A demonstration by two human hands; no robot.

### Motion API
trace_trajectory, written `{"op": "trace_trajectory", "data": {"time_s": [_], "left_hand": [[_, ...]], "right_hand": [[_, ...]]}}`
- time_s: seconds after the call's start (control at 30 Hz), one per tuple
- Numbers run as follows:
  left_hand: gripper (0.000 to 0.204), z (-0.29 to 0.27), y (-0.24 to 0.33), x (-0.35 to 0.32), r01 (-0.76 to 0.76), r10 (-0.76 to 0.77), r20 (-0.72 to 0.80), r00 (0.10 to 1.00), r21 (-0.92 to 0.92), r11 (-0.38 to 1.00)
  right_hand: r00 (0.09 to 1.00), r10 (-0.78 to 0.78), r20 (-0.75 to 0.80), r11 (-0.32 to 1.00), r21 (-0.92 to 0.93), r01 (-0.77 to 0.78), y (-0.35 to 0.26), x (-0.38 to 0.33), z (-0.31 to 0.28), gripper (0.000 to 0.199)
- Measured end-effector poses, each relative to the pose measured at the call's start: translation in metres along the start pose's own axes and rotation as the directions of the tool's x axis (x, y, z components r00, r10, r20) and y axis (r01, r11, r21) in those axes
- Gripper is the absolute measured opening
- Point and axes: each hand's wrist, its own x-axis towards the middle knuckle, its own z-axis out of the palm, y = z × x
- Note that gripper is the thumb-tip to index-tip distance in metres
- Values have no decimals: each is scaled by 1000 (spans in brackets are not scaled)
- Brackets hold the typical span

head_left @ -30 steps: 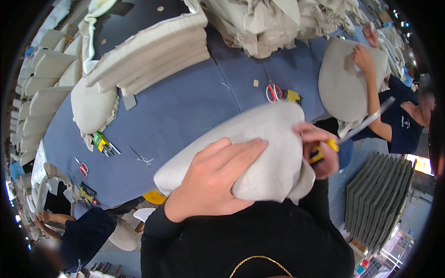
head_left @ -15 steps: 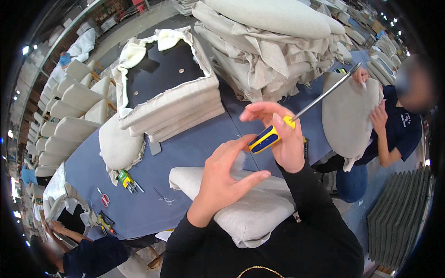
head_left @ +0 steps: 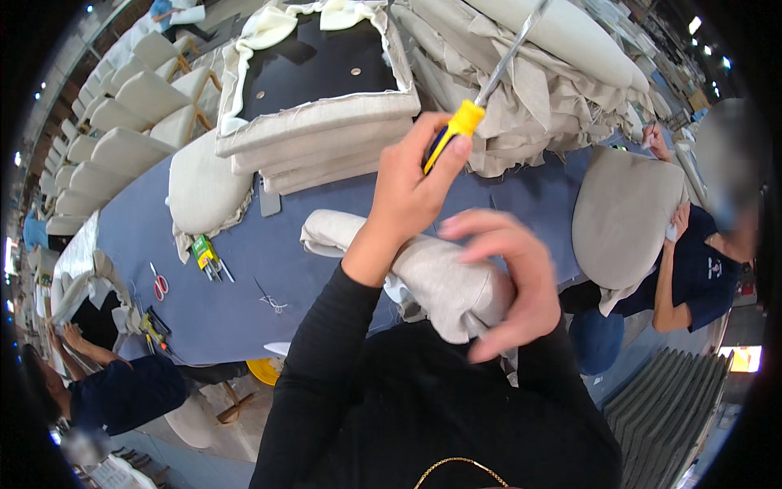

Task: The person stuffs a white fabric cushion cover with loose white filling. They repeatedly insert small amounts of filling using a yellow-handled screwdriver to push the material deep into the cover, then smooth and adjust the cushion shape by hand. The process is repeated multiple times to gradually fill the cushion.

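A screwdriver with a yellow and dark blue handle [head_left: 458, 126] points up and away over the table, its long metal shaft leaning right. My left hand [head_left: 411, 175] is closed around that handle. Slightly blurred, my right hand [head_left: 513, 269] has its fingers apart and curved, holding nothing. It hovers at the right end of a beige fabric-covered cushion [head_left: 444, 273], partly hiding it; whether it touches the fabric I cannot tell. The cushion lies at the near table edge against my body.
Stacked upholstered seats [head_left: 326, 134] stand at the back, beside a tall heap of beige covers [head_left: 521, 106]. On the blue table [head_left: 236, 318] lie scissors [head_left: 160, 282], a green box [head_left: 206, 257] and a loose backrest [head_left: 210, 183]. Co-workers sit left and right, one holding a padded panel [head_left: 623, 216].
The screwdriver has passed from my right hand to my left, which has lifted it away. My right hand has come down to the cushion. The cushion's right part now looks raised and bunched.
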Motion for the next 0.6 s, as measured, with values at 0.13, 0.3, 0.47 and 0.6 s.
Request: {"op": "trace_trajectory", "data": {"time_s": [0.13,0.3,0.47,0.6], "left_hand": [[34,-7,-9,3,-263,212,-278,937,-161,951],[40,-44,14,-64,-12,-100,-173,980,-551,834],[34,-36,-23,-158,180,-225,-47,973,-454,873],[20,-28,-28,-192,325,-317,78,945,-322,890]], "right_hand": [[993,118,-5,988,-104,-118,11,2,0,53],[958,-268,104,892,-350,288,35,5,-37,41],[985,-13,169,854,-512,99,15,11,-41,43],[998,30,49,810,-587,4,27,22,-52,22]]}}
